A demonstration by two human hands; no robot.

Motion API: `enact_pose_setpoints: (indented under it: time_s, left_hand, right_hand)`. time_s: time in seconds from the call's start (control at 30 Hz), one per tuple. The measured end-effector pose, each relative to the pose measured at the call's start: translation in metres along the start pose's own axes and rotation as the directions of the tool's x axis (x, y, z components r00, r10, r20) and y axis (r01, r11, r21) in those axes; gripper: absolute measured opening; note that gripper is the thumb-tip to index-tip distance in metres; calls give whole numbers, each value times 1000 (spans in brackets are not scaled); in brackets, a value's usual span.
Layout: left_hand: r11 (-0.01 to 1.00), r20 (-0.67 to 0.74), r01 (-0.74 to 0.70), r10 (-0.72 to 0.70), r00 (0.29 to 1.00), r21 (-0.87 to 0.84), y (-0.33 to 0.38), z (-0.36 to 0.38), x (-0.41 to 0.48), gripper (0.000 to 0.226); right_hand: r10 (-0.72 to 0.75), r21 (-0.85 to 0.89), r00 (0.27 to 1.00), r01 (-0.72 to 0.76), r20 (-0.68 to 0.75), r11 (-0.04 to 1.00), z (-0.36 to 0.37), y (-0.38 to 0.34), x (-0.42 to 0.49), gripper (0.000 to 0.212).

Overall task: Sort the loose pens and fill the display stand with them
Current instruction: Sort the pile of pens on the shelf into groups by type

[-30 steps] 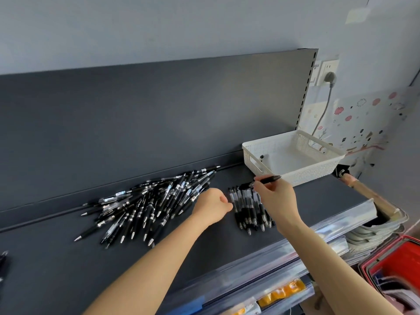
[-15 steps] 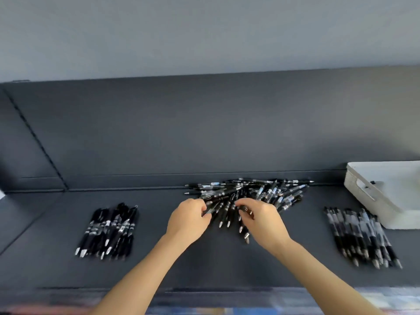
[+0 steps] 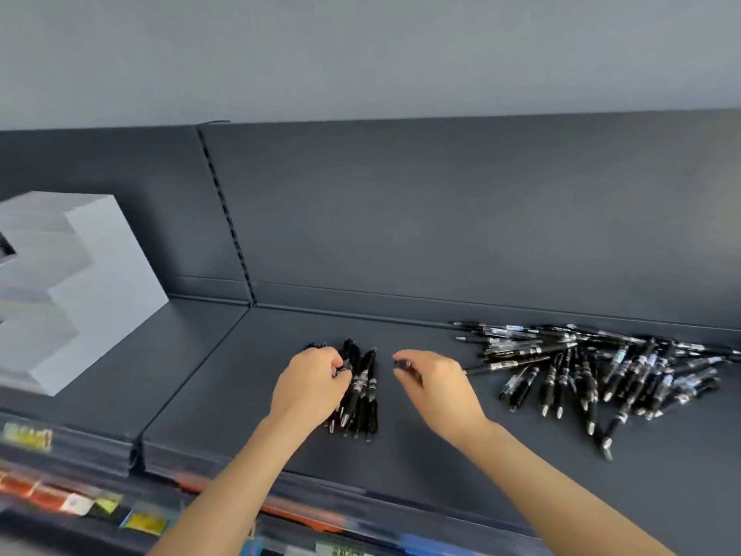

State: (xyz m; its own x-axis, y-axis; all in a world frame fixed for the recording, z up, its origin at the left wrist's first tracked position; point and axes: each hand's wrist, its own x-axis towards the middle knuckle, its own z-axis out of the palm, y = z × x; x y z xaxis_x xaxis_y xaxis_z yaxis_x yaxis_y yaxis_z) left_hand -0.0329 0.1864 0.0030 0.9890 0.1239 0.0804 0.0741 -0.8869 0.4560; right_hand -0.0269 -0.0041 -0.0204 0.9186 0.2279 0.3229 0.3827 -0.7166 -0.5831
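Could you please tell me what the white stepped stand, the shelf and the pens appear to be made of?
Stand: matte white, flat sharp-edged panels, probably plastic or painted board. Shelf: dark grey matte, likely painted metal, given its slotted upright. Pens: glossy black plastic barrels with silvery tips.

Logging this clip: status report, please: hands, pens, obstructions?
Left hand curled on neat bundle of black plastic pens. Right hand pinches single black pen. Loose pile of black pens lies right, unsorted. Nothing blocks white stepped display stand.

Black pens (image 3: 593, 367) with silver bands; dark grey shelf (image 3: 441, 455); white stepped stand (image 3: 80, 290); pale grey wall (image 3: 361, 54).
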Motion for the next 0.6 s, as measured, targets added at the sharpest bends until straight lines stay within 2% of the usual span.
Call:
enact_pose_setpoints:
  time_s: [0.17,0.27,0.33,0.4,0.47,0.6]
  left_hand:
    - [1000,-9,0,0,1000,-31,-26,-12,9,23]
    - [998,-9,8,-8,1000,-56,-38,-17,14,22]
    - [998,-11,13,-14,1000,-63,-44,-19,17,21]
    - [998,-13,18,-19,1000,-66,-48,-20,19,21]
    - [997,-12,19,-20,1000,-76,-50,-20,20,22]
    - [996,5,5,-5,1000,-85,-49,-17,22,21]
  right_hand:
    - [257,286,966,-243,-12,927,7,-27,33,30]
    - [254,340,967,-232,-20,911,11,-37,43,19]
    - [174,256,984,-163,-23,953,18,-40,45,13]
    - [48,37,999,-49,24,998,28,-38,46,16]
    - [-40,-162,991,60,125,985,40,-33,48,20]
    - [-59,-342,958,157,281,926,59,-26,46,30]
